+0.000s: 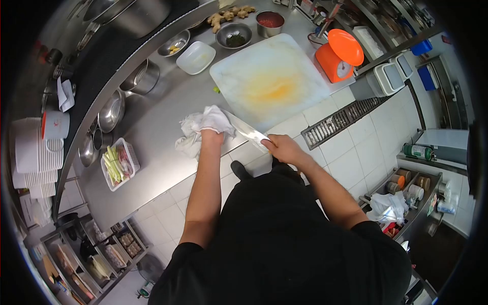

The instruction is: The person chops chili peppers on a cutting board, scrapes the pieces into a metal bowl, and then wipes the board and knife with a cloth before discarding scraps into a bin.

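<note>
In my right hand (282, 150) is the handle end of a knife, with the fingers wrapped around it. The broad, shiny knife blade (247, 129) points left and away from me, over the counter's front edge. A white cloth (189, 133) covers most of my left hand (212, 136), bunched at the far end of the blade. My left fingers are hidden in the cloth, which meets the blade there; part of it hangs onto the steel counter (157, 152). Just beyond the knife lies a white cutting board (269, 76) with a yellow-orange stain.
An orange scale (333, 62) stands right of the board. Behind are a white bowl (196, 57), a metal bowl of dark green bits (234, 36), a pot of red contents (270, 23) and ginger (229, 18). A white basket (133, 155) of cut vegetables sits left.
</note>
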